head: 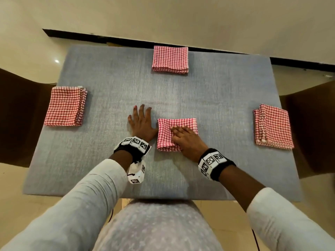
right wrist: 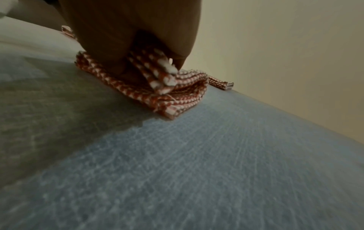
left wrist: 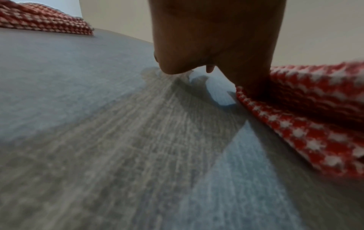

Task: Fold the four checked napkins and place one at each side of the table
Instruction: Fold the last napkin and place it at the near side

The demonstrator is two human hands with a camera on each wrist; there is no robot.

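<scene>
Four red-and-white checked napkins lie folded on the grey-blue table (head: 112, 73). One napkin (head: 170, 59) sits at the far edge, one (head: 65, 106) at the left edge, one (head: 272, 126) at the right edge. The fourth napkin (head: 169, 127) (right wrist: 177, 93) (left wrist: 307, 112) lies in the middle near me. My right hand (head: 186, 138) rests flat on it with straight fingers. My left hand (head: 141, 122) lies flat on the table just left of this napkin, fingers spread, thumb at the napkin's left edge.
Dark brown chairs stand at the left (head: 20, 115) and right (head: 311, 127) sides of the table. A cream wall (head: 163, 15) with a black skirting strip runs behind the far edge. My lap shows below the near edge.
</scene>
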